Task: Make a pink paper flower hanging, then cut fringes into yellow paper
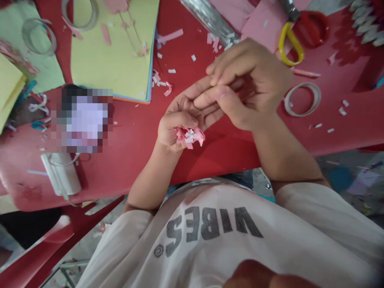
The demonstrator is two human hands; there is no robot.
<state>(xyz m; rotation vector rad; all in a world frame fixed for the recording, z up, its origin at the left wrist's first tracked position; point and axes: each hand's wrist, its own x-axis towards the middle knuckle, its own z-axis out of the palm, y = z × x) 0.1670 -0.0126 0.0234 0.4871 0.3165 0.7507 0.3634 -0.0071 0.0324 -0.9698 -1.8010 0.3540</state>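
Observation:
My left hand (183,110) is palm up over the red table, its thumb bent over a small crumpled pink paper flower (190,137) with white bits in its middle. The flower pokes out between thumb and palm, near the wrist. Above the left fingers, my right hand (249,80) has its thumb and fingertips pinched together, touching or nearly touching the left fingers. Whatever the right fingertips may hold is too small or hidden to make out.
Scissors with red and yellow handles (291,44) lie at the upper right, above a tape roll (303,100). Yellow paper sheets (111,60) carry thin-stemmed pink pieces and another tape roll (79,14). A white power bank (61,174) sits left. Paper scraps dot the red table (135,140).

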